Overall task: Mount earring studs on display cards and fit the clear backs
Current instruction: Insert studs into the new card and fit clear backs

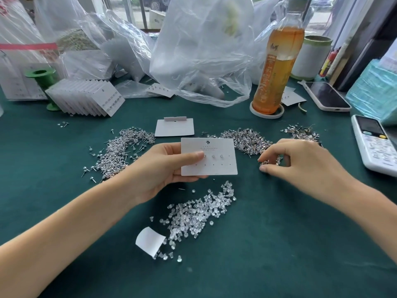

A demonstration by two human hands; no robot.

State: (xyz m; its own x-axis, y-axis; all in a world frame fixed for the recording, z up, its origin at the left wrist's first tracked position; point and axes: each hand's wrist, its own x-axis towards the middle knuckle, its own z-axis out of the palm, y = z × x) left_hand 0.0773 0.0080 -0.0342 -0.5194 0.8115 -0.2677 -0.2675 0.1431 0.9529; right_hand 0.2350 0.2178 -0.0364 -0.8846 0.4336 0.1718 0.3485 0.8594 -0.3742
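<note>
1. The card (208,156) was white and rectangular, with small print and a round mark near its top edge. Three studs sat in its upper row of holes; the lower row showed only small dark holes.
2. The card was held just above the green cloth (257,244), between the stud piles and the heap of clear backs (197,214), facing up toward the camera.
3. Loose studs lay in three silvery piles: a left pile (120,151), a middle pile (247,138) behind the card, and a small right pile (300,131).
4. The backs were small, clear and bell-shaped, scattered in a band running down to a curled white paper (149,240).
5. The left hand (165,168) gripped the card by its left edge, thumb pressed flat on the face beside the first stud, fingers curled under the lower edge.
6. The left forearm ran up from the lower left, palm turned inward.
7. The right hand (300,162) hovered palm down at the near edge of the middle pile, fingers bent, thumb and fingertips drawn together among the studs. Whether a stud was already pinched could not be told.
8. The right forearm came in from the right edge, wrist raised above the cloth.
9. A second card (174,127) lay flat behind the held one; a stack of cards (86,97) leaned at the left rear.
</note>
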